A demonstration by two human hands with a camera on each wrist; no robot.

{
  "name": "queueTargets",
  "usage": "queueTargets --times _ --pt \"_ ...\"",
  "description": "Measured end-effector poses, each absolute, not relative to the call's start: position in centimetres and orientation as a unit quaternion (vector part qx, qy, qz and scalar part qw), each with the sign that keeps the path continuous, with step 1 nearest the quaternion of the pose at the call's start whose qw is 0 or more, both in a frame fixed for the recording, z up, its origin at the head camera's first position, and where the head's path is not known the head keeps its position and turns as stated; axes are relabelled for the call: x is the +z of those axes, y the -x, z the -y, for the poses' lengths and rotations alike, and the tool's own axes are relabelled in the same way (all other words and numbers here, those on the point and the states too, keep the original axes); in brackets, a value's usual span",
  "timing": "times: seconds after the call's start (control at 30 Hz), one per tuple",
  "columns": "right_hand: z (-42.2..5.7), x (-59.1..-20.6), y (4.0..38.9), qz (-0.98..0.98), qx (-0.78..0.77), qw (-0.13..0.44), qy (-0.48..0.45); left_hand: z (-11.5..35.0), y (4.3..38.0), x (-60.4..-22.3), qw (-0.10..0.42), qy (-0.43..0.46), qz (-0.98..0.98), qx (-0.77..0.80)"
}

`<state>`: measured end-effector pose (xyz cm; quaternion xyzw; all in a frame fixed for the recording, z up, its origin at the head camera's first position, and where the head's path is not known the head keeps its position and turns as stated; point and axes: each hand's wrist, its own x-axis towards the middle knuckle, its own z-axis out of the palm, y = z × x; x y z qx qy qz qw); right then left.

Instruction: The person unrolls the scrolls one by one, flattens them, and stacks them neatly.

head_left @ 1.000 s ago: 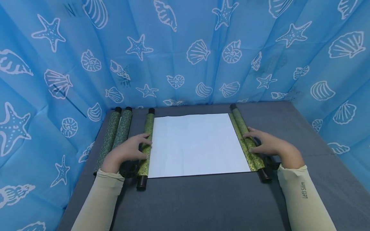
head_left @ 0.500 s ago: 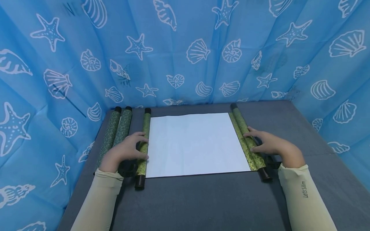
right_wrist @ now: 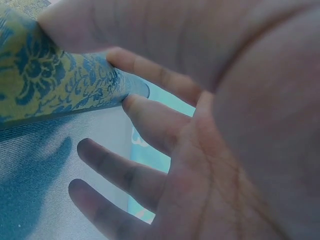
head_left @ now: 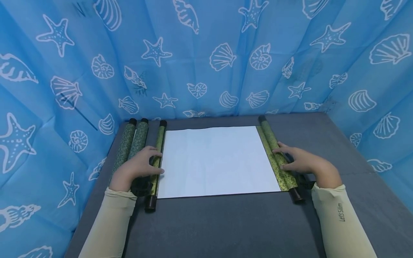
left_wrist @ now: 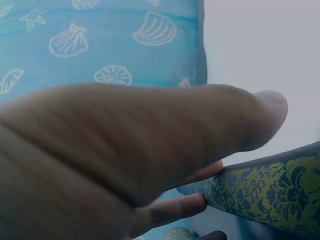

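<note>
A hanging scroll with yellow-green patterned fabric and dark end knobs lies partly unrolled, its white paper [head_left: 216, 161] facing up. My left hand [head_left: 137, 166] holds the left roll [head_left: 160, 138], thumb toward the paper and fingertips at the roll's far part. In the left wrist view the thumb [left_wrist: 225, 117] hides part of the scene, with the patterned roll [left_wrist: 280, 190] below it. On the other side, my right hand [head_left: 301, 159] pinches the right roll [head_left: 268, 136] between thumb and fingers. Two fingertips touch the patterned roll [right_wrist: 60, 82] in the right wrist view; the other two fingers hang apart from it.
Two rolled dark green scrolls, the outer one [head_left: 125, 145] and the inner one [head_left: 140, 138], lie side by side left of the left hand. Grey cloth [head_left: 226, 225] covers the table. A blue shell-print curtain [head_left: 200, 61] hangs behind and on both sides.
My left hand has moved left with the left roll, which looks thinner, and more white paper lies exposed. The right hand and right roll have stayed in nearly the same place.
</note>
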<state>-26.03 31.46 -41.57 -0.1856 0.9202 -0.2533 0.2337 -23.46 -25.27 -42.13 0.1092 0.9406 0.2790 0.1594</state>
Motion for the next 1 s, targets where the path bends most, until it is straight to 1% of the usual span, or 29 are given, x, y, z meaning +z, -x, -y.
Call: queueTargets --times 0.37,0.57,0.87,1.0 --pt "-31.5 -41.9 26.4 -0.916 -0.262 0.232 0.197 25.9 23.6 -42.2 0.155 -0.091 -0.945 0.271" --pt "-31.4 -41.9 26.4 -0.922 -0.242 0.226 0.201 25.9 23.8 -42.2 0.158 -0.086 -0.948 0.264" --pt "-31.2 -41.8 26.2 -0.924 -0.235 0.226 0.199 26.3 23.9 -41.9 0.186 -0.086 -0.939 0.277" --pt "-31.3 -41.8 26.2 -0.923 -0.239 0.227 0.199 26.6 23.8 -41.9 0.187 -0.085 -0.937 0.284"
